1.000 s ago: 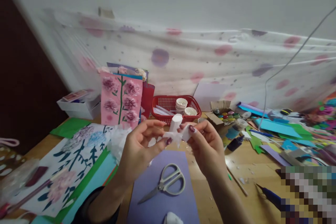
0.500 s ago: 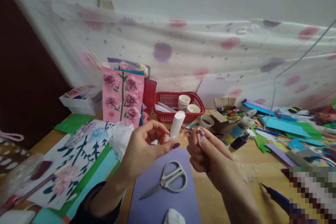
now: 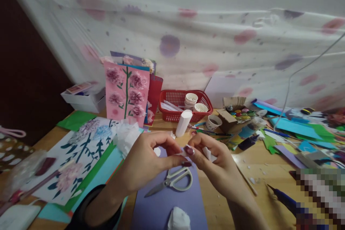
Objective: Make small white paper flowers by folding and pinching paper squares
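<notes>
My left hand [image 3: 151, 160] and my right hand [image 3: 211, 161] meet over the purple sheet [image 3: 157, 208], fingertips nearly touching. Both pinch a small piece of white tissue paper [image 3: 208, 153], mostly hidden by the fingers; a corner sticks out behind my right fingers. Below them, scissors [image 3: 172, 183] with pale handles lie on the sheet, blades toward the lower left. A white wad of tissue paper [image 3: 179, 218] rests at the sheet's near end. Beyond my hands a white paper roll [image 3: 184, 123] stands upright.
Behind stands a red basket [image 3: 172, 115] with paper cups, beside a cup of dark liquid [image 3: 214, 123]. At left are a pink flower card [image 3: 114, 90], a flower painting [image 3: 61, 165] and crumpled tissue [image 3: 126, 136]. A brush [image 3: 283, 199] and coloured paper scraps [image 3: 296, 127] lie right.
My right hand has opened from a fist into a pinch and come in toward my left hand. A white tissue corner now shows behind its fingers. The view has shifted slightly.
</notes>
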Motion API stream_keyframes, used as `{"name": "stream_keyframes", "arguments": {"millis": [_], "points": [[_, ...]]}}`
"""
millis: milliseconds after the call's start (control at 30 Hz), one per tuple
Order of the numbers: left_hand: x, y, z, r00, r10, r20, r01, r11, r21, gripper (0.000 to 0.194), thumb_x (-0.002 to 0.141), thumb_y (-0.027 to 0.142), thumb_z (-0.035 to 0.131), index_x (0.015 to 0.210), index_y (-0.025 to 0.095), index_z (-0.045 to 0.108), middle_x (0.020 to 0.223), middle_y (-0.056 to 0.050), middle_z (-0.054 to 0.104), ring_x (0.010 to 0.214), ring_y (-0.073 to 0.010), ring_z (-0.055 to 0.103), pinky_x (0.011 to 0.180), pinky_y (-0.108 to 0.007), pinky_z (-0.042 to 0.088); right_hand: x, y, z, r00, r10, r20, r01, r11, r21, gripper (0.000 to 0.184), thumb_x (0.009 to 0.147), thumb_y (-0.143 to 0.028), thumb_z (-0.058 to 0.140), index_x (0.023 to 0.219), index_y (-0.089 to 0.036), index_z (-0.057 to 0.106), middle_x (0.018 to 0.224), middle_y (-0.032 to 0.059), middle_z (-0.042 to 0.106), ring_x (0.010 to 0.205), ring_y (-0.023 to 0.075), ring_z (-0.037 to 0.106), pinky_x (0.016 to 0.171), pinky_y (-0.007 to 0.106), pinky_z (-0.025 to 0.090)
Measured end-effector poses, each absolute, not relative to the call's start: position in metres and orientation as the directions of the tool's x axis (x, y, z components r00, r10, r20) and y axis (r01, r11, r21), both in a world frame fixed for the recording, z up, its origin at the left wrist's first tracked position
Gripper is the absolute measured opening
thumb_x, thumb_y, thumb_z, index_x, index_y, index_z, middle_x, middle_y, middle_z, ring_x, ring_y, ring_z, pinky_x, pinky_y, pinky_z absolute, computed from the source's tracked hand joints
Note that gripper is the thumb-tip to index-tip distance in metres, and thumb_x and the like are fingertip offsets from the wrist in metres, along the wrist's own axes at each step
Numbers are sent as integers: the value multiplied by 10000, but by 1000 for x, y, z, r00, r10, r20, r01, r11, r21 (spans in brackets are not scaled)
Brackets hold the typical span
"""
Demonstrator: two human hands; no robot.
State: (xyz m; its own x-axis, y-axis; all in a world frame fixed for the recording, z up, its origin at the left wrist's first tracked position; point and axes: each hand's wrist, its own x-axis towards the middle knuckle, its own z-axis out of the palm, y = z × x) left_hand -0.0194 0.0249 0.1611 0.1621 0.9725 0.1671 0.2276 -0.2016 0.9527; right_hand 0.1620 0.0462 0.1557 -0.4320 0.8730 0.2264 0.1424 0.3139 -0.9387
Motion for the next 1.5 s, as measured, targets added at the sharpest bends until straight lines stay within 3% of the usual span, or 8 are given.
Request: {"name": "stream_keyframes", "arguments": {"millis": [267,500,600,767,1033,1200,1367,1500], "points": [[-24,24,164,197,935,294,239,-337,911,16,779,202,717,774,197,703,858,11,642,840,-123,602,792,-247,440,165,50,144,-307,929,207,30,227,-973,310,907,-450,599,735,-205,516,553,-73,365,466,73,274,419,219,204],[-24,22,159,176,922,344,259,-380,888,117,741,106,697,735,215,654,831,32,648,816,-132,617,760,-267,441,162,46,148,-233,958,167,-88,150,-985,296,965,-483,470,868,-216,554,533,-84,308,437,79,252,407,214,194],[-26,22,161,171,927,335,265,-371,890,109,751,138,718,725,216,647,808,30,656,783,-136,623,734,-270,449,167,38,154,-136,947,292,49,301,-952,316,968,-468,465,804,-213,556,552,-52,375,459,97,308,417,232,238],[-25,18,167,201,888,413,298,-457,838,133,753,159,751,699,206,639,806,33,672,758,-113,628,717,-228,462,170,21,160,-351,893,282,354,406,-843,128,905,-375,607,890,-249,622,607,-31,485,528,118,418,444,226,302],[-21,13,170,196,821,536,374,-568,733,146,756,138,754,684,209,649,809,25,711,751,-120,665,707,-225,496,165,21,157,-357,891,280,365,409,-836,122,925,-338,576,848,-250,612,584,-43,489,513,109,415,422,213,294],[-21,10,168,177,844,507,359,-535,765,136,752,154,757,682,210,655,773,22,713,744,-127,676,724,-228,526,164,22,160,-339,889,308,366,427,-827,144,930,-300,563,820,-225,615,585,-36,505,519,110,433,448,233,297],[-15,11,164,48,959,278,104,-282,954,282,701,204,792,929,232,628,851,8,733,795,-158,714,747,-247,581,164,26,159,-322,889,327,340,430,-836,131,926,-295,561,837,-216,615,601,-31,509,523,115,431,463,243,307],[-16,17,165,-72,965,251,58,-247,967,284,753,136,695,997,222,579,765,25,708,730,-137,705,675,-211,568,164,29,156,-307,901,307,315,400,-861,135,921,-309,563,840,-219,625,604,-28,498,524,114,409,457,246,279]]}}
